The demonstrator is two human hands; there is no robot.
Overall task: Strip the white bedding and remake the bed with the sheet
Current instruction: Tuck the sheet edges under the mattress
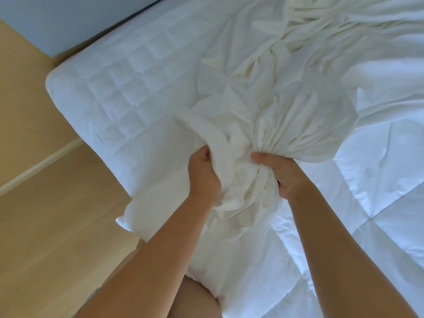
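Note:
A cream-white sheet (298,72) lies rumpled across the bed, gathered into a bunch at its near end. My left hand (203,173) grips the left part of that bunch. My right hand (278,172) grips the gathered, puckered edge beside it. Both fists are close together above the bed's near side. Under the sheet shows the quilted white mattress (119,92), bare at its left corner. A white duvet (378,180) covers the right and near part of the bed.
A white pillow (156,203) lies at the bed's near edge below my left forearm. Light wooden floor (46,203) runs along the left. A pale wall (68,19) stands behind the mattress corner. My knee (195,299) shows at the bottom.

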